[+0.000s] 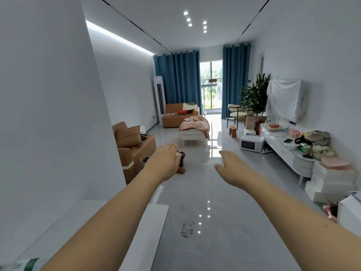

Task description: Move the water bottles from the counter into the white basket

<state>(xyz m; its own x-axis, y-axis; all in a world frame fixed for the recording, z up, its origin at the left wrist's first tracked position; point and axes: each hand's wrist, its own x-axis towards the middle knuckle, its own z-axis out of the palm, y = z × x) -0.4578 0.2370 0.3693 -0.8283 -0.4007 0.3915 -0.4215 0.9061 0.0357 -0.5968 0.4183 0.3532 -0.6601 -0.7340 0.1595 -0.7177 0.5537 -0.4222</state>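
Both my arms stretch forward at chest height over the grey floor. My left hand (165,161) is held out flat with relaxed fingers and holds nothing. My right hand (231,166) is likewise spread, palm down, and empty. At the bottom left corner, part of a water bottle (27,264) with a green and white label shows beside my left forearm, on a white counter (156,214). No white basket is in view.
A white wall (48,114) stands close on the left. Brown sofas (134,147) line the left side, a daybed (193,128) sits mid-room. On the right stand a cluttered white TV cabinet (289,151), a microwave (251,144) on the floor, and white boxes (330,184). A small brown toy (181,160) lies on the floor.
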